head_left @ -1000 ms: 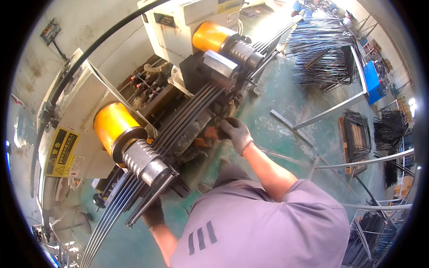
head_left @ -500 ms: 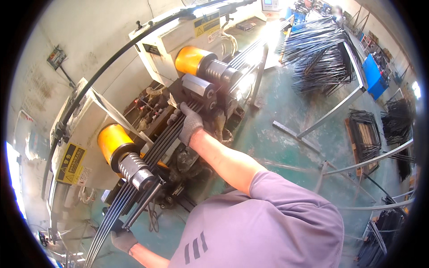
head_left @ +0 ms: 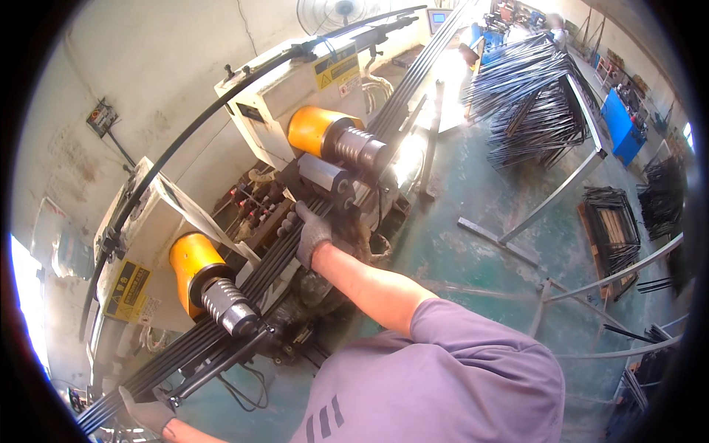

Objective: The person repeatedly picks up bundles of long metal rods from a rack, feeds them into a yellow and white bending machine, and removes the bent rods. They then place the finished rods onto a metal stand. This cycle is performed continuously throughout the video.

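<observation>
A row of several long dark steel rods (head_left: 273,266) runs slantwise across the bending machine, from the lower left to the upper right. My right hand (head_left: 310,235), in a grey work glove, is closed round the rods between the machine's two heads. Lower left, my gloved left hand (head_left: 148,412) is at the rods' near end, its thumb along them and its other fingers partly hidden. Beside the rods stand two ribbed metal rollers with yellow housings, the nearer housing (head_left: 198,266) and the farther housing (head_left: 323,131). A steel clamp block (head_left: 323,173) sits just beyond my right hand.
A curved black rail (head_left: 199,114) arches over the white machine heads. On the right, a large pile of thin metal rods (head_left: 528,92) rests by a metal frame (head_left: 554,196). A blue bin (head_left: 622,125) and a stack of dark bent frames (head_left: 611,229) stand farther right.
My left hand has moved left and down with the near end of the rods, which now lie at a flatter slant there. The right hand stays on the rods between the heads.
</observation>
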`<state>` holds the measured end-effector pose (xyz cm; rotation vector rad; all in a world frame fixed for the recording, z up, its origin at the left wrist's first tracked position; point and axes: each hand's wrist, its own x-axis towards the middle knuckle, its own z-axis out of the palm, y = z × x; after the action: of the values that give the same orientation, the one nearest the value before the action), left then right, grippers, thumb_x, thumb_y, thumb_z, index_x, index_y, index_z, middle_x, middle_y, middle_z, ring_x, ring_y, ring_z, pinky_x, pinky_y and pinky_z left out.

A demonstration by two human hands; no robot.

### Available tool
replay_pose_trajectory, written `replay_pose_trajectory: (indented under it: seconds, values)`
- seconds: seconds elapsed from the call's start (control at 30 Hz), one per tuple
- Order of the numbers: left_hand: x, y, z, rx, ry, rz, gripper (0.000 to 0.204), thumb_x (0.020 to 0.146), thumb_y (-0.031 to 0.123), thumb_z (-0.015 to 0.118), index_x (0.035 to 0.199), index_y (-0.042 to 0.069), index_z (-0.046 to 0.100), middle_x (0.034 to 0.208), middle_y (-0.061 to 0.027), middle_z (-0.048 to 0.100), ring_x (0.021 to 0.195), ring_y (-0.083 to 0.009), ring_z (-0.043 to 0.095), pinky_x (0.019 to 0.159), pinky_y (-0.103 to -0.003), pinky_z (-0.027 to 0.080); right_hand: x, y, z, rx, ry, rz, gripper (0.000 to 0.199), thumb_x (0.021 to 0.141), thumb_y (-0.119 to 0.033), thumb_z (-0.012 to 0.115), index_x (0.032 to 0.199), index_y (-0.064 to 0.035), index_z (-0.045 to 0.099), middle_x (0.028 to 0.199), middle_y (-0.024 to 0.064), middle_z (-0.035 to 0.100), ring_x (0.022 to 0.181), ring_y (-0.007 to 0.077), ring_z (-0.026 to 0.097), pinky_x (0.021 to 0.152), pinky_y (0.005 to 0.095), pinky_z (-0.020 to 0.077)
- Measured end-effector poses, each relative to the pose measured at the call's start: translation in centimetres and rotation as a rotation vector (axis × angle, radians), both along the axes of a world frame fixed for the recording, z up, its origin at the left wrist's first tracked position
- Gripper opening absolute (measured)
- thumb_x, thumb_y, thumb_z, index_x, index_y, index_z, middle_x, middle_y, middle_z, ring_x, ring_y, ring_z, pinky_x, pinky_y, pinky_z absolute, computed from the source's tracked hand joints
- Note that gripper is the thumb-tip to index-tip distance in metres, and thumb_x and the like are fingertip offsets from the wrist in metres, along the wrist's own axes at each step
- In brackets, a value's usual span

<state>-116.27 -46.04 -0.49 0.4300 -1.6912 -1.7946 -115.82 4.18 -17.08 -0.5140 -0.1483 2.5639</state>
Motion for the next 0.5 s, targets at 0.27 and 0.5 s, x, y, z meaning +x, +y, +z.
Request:
replay_pose_trajectory:
  seconds: [0.27, 0.5]
  values:
    - [-2.1, 1.6, 10.7, -0.245, -0.031, -0.161, 0.050, 0.109, 0.037, 0.056, 0.140, 0.000, 0.066, 0.133, -0.0166, 0.069, 0.117, -0.0270, 0.068, 0.098, -0.039, 0.055, 0.6, 0.1, 0.7, -0.006, 0.010, 0.013, 0.018, 0.104, -0.025, 0.070, 0.098, -0.0109, 0.062, 0.074, -0.0008, 0.056, 0.064, 0.0181, 0.056, 0.065, 0.0395, 0.0541]
    - [-2.6, 10.3, 14.9, -0.322, 0.234, -0.292, 0.049, 0.107, 0.042, 0.061, 0.136, 0.004, 0.070, 0.127, -0.0117, 0.069, 0.116, -0.0221, 0.065, 0.098, -0.037, 0.052, 0.5, -0.1, 0.5, 0.005, 0.046, 0.016, 0.018, 0.105, -0.025, 0.069, 0.097, -0.0116, 0.061, 0.073, -0.0009, 0.054, 0.063, 0.0177, 0.054, 0.065, 0.0382, 0.0521]
